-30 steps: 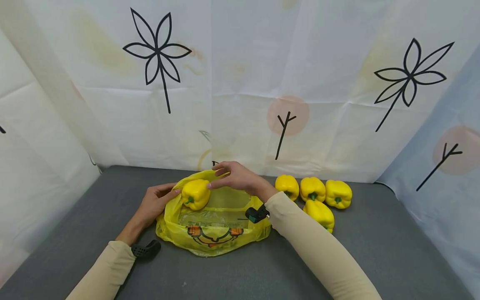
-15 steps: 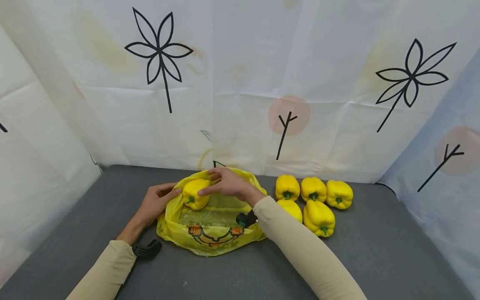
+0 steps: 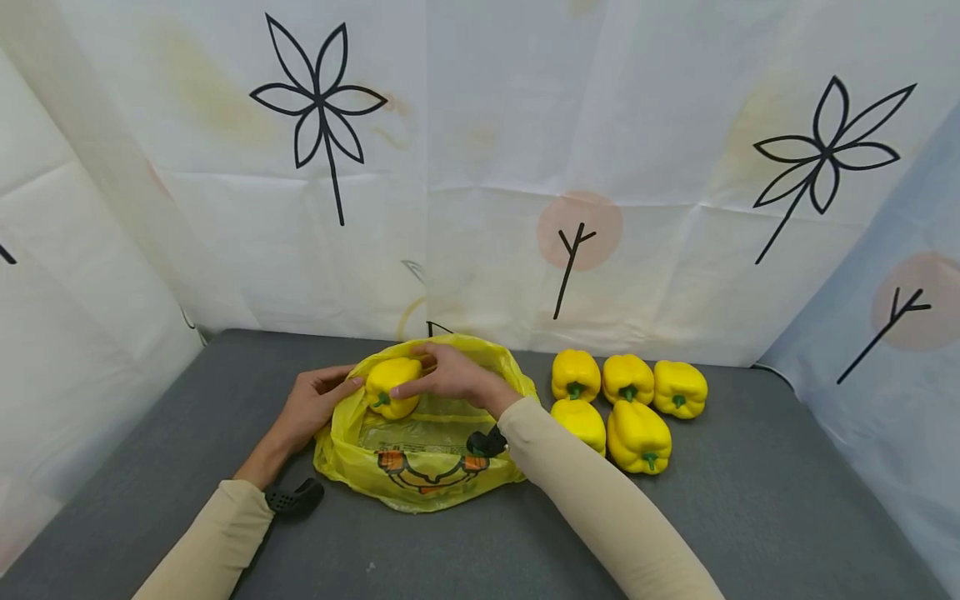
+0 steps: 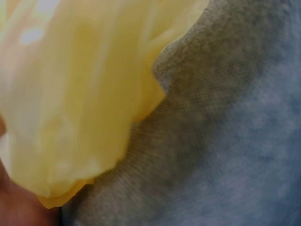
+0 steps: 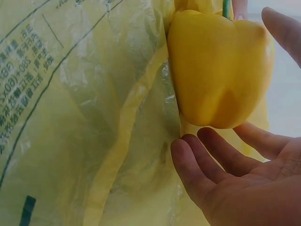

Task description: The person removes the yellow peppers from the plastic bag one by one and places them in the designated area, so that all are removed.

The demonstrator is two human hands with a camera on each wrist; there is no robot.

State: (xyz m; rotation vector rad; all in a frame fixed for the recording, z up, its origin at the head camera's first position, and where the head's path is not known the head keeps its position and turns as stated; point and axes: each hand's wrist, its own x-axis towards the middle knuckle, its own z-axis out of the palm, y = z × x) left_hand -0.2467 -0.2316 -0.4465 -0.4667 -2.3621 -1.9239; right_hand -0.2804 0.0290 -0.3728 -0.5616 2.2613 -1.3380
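A yellow plastic bag (image 3: pixel 420 492) lies on the table with its mouth spread upward. Inside at its left end sits a yellow bell pepper (image 3: pixel 386 385), stem toward the near side. My left hand (image 3: pixel 311 408) grips the bag's left rim beside that pepper; the left wrist view shows mostly the bag's side (image 4: pixel 80 103) and little of the hand. Over the bag's mouth, my right hand (image 3: pixel 457 375) reaches to the pepper's right side. In the right wrist view its fingers (image 5: pixel 225 155) spread below the pepper (image 5: pixel 218 70), thumb apart from it.
Several more yellow bell peppers (image 3: pixel 628 379) stand in two close rows on the dark grey table (image 3: pixel 765 500), right of the bag. A printed white curtain (image 3: pixel 480 167) hangs behind the table and down both sides.
My right hand has moved left and slightly down, closer to the pepper in the bag. The left hand and that pepper stay nearly in place.
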